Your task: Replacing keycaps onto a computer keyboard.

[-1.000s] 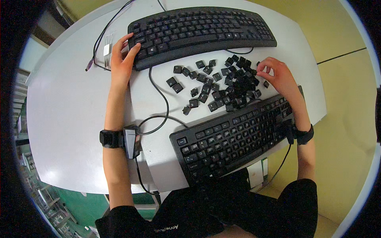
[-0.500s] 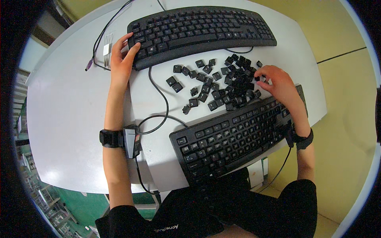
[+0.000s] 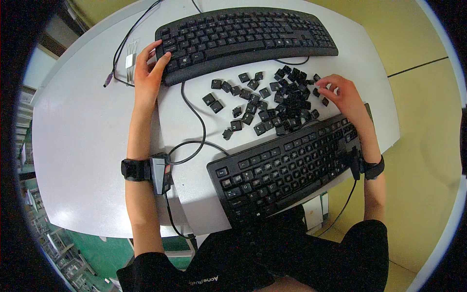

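My left hand (image 3: 149, 71) rests on the left end of the far black keyboard (image 3: 245, 36), thumb on its front edge. My right hand (image 3: 341, 92) hovers at the right side of a heap of loose black keycaps (image 3: 272, 102), fingertips touching or pinching one cap; whether it grips it is unclear. A second black keyboard (image 3: 287, 168), with many caps removed, lies tilted in front of me, its right end under my right wrist.
The white rounded table (image 3: 82, 141) carries both keyboards. A black cable (image 3: 194, 121) loops between them. A small white connector and cable (image 3: 129, 61) lie at the far left. Both wrists wear black bands; the left carries a small device (image 3: 159, 173).
My right hand has slid from the near keyboard's edge up and left into the right side of the keycap heap. The left hand stays put.
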A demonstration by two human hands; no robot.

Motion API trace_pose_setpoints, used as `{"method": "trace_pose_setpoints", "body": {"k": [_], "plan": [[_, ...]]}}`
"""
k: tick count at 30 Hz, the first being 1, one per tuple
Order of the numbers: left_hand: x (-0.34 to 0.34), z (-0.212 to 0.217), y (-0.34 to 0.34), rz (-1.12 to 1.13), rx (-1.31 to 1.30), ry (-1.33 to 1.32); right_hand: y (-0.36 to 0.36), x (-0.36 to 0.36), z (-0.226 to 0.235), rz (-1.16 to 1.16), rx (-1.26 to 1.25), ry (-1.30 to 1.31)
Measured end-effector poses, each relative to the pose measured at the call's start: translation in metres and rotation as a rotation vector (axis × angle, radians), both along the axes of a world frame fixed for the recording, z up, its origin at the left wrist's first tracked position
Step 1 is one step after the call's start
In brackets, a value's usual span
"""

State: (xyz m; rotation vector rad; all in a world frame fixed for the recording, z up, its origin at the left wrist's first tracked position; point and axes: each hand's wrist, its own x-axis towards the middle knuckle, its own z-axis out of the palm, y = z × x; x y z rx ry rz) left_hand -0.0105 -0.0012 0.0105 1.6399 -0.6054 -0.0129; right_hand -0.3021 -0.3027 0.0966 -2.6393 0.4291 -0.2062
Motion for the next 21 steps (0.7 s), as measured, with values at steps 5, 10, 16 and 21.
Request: {"method": "trace_pose_setpoints", "body": {"k": [5,10,16,21], "plan": [[-0.001,0.002,0.0,-0.007,-0.007,0.043,0.013,0.002,0.016,-0.074,0.001,-0.036],[-0.001,0.002,0.0,-0.028,-0.027,0.053,0.044,0.0,0.02,0.158,0.001,0.196],[-0.003,0.004,-0.001,-0.043,-0.071,0.088,0.038,-0.001,0.013,0.115,-0.078,0.105],[0.0,0.0,0.0,-0.005,-0.033,0.059,0.025,-0.001,0.01,-0.076,-0.23,0.119]]}}
